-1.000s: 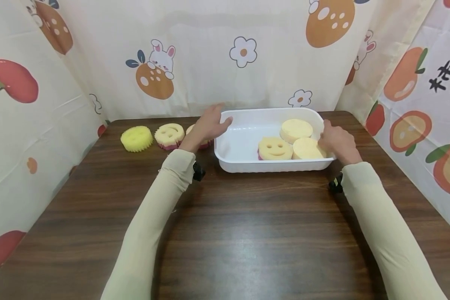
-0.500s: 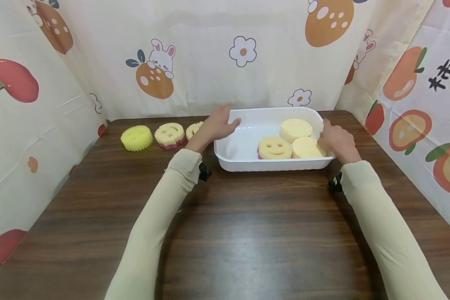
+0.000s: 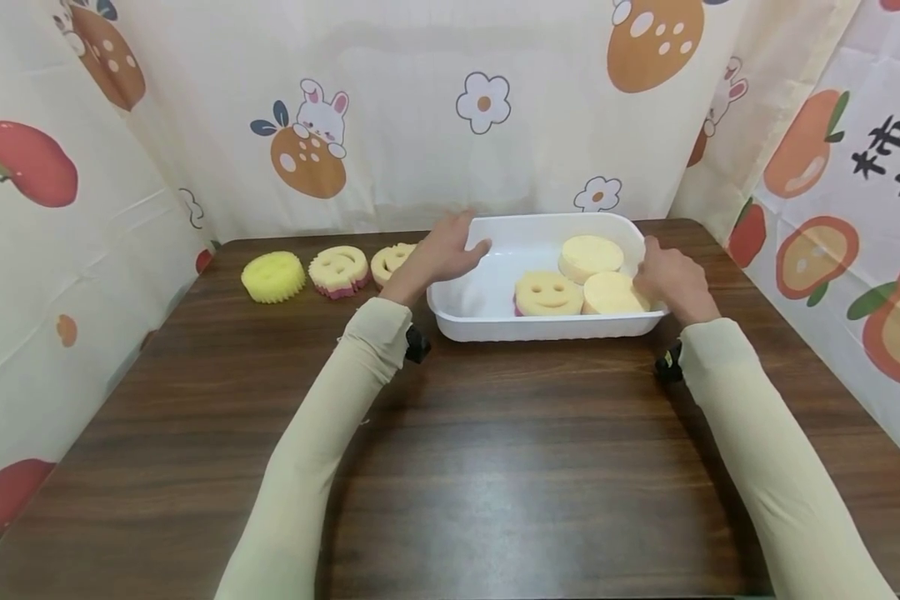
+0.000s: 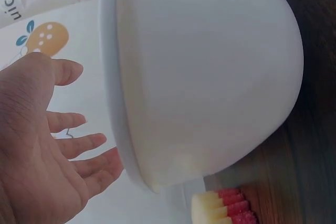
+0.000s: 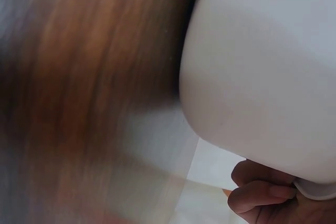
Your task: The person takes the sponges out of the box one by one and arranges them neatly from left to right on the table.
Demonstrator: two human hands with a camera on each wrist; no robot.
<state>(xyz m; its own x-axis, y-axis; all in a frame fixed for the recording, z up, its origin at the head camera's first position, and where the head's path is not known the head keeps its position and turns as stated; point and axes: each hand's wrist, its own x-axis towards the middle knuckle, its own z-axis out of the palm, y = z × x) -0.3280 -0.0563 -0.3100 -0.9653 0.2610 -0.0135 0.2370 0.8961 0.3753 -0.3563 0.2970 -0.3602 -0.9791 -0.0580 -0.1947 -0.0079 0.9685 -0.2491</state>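
Note:
A white rectangular tray (image 3: 555, 328) stands at the back of the table. Inside it are a smiley sponge (image 3: 548, 294) with a pink underside and two plain round yellow sponges, one behind (image 3: 591, 257) and one in front (image 3: 613, 293). My left hand (image 3: 446, 252) hovers over the tray's left end, fingers spread and holding nothing; the left wrist view shows its fingertips close to the rim (image 4: 113, 77), contact unclear. At the right end my right hand (image 3: 673, 279) grips the tray's rim, its fingers (image 5: 257, 195) curled at the edge.
Left of the tray, a yellow scalloped sponge (image 3: 273, 277), a smiley sponge with a pink base (image 3: 338, 271) and another smiley sponge (image 3: 390, 262), partly behind my left forearm, lie in a row. A printed curtain (image 3: 420, 125) hangs behind the dark wooden table (image 3: 540, 467).
My left hand has moved right, from beside the tray's left end to over it, uncovering more of the nearest smiley sponge. The right hand stays at the tray's right rim.

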